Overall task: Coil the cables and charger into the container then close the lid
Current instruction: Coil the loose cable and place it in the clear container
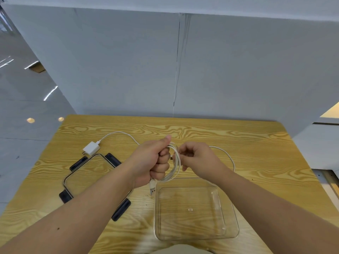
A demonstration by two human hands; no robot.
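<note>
Gripping coiled cable [173, 175] in clenched left hand [152, 160], right hand [199, 158] pinching a loop

Left hand [153, 160] gripping coiled cable [174, 162], right hand [198, 156] pinching it

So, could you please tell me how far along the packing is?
Nothing is packed yet: the container is empty and the lid lies beside it. In hand: the left hand grips a partly wound cable coil, the right hand pinches its strand. Left: finish coiling, add the charger from the table, close the lid.
</note>
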